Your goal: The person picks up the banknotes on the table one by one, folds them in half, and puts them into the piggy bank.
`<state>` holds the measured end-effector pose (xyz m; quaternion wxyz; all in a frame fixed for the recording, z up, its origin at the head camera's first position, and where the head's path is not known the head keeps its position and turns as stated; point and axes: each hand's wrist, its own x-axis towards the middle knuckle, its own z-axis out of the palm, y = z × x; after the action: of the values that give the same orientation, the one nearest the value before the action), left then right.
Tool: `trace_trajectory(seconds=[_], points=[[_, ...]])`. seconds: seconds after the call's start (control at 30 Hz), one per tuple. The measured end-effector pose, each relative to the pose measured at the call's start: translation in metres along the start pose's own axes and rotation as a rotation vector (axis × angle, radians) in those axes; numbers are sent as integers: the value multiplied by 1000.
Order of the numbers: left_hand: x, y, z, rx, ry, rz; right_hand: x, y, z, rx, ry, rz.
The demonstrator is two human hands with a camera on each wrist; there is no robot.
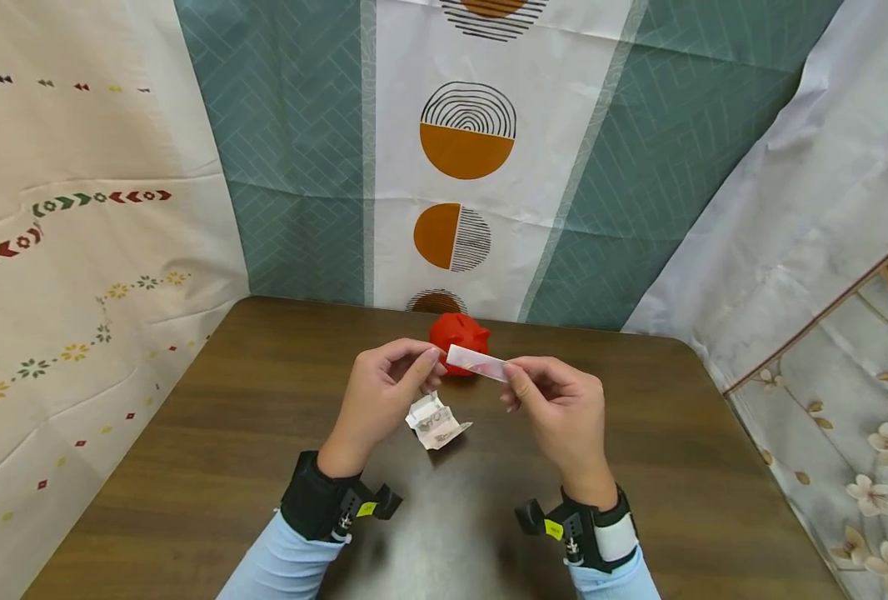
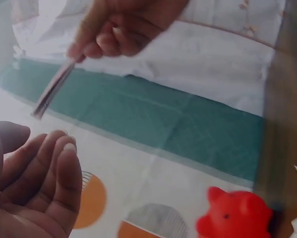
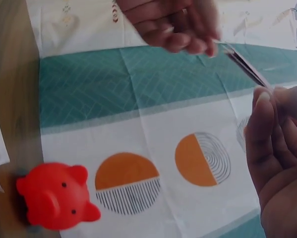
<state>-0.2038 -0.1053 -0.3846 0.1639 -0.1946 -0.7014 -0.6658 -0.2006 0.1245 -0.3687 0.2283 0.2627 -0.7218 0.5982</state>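
Note:
My right hand [image 1: 564, 408] pinches one end of a folded pinkish banknote [image 1: 477, 363] between thumb and fingers, above the table. In the left wrist view the banknote [image 2: 54, 90] appears edge-on as a narrow folded strip. My left hand [image 1: 379, 392] is close to the strip's other end, its fingers loosely bent; the left wrist view shows a gap between thumb and fingertips with nothing in it. Below the hands a creased, partly unfolded banknote [image 1: 436, 422] lies on the table. Behind the hands sits a red piggy bank [image 1: 459, 333], partly hidden by the held note.
The brown wooden table [image 1: 264, 400] spreads beneath both arms. A patterned cloth [image 1: 294, 167] in teal and white hangs along its far edge, with light patterned cloths at left and right. Both wrists wear black straps with small cameras.

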Motion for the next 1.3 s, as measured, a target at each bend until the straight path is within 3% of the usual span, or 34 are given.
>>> trace_trajectory(seconds=[0.13,0.23,0.5,0.73,0.93,1.1,1.3], points=[[7,-26,3,130,-17,-46,7,9,-3,-63,38,17],[18,-48,6,278,-26,-43,24,17,-5,-150,14,-3],[59,-103,11,569,-109,-157,88,45,-3,-508,-188,-46],[81,-132,17,603,-144,-224,134,68,4,-664,-437,-4],[89,-148,24,663,-167,-255,161,82,12,-724,-597,70],[89,-155,26,726,-166,-261,173,92,14,-730,-673,146],[88,-156,27,703,-161,-268,178,103,16,-693,-685,220]])
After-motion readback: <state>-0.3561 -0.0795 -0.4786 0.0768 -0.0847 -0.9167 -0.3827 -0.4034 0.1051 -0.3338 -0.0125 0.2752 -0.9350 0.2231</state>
